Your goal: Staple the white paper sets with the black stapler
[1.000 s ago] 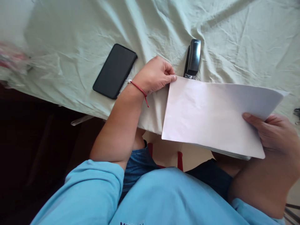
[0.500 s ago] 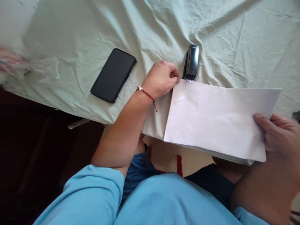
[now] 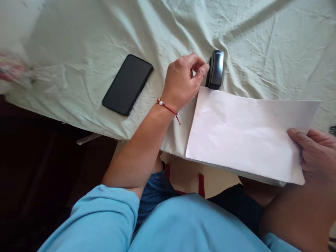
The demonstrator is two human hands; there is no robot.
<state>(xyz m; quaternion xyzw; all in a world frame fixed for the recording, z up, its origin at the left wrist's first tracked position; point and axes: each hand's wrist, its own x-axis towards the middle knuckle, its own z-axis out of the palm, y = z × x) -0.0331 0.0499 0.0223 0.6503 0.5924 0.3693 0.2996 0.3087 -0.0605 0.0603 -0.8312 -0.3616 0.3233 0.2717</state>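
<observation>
My left hand [image 3: 183, 78], with a red cord bracelet [image 3: 168, 106] at its wrist, is beside the left side of a black stapler [image 3: 217, 70]. Its fingers are loosely bent, with a gap inside the thumb, and nothing shows in them. Whether the fingertips touch the stapler I cannot tell. White paper [image 3: 244, 133], seemingly a few sheets, lies at the table edge, its upper left corner against the stapler's near end. My right hand [image 3: 316, 150] grips the paper's right edge, thumb on top and fingers beneath.
A black phone [image 3: 127, 84] lies face up left of my left hand. Pale green cloth [image 3: 262, 45] with folds covers the table. Clear plastic with something pink [image 3: 12, 66] lies at the far left. A small dark object [image 3: 333, 130] is cut off at the right edge.
My left hand has let go of the paper's upper left corner and moved up and right to the stapler's side. The paper and my right hand have shifted slightly right.
</observation>
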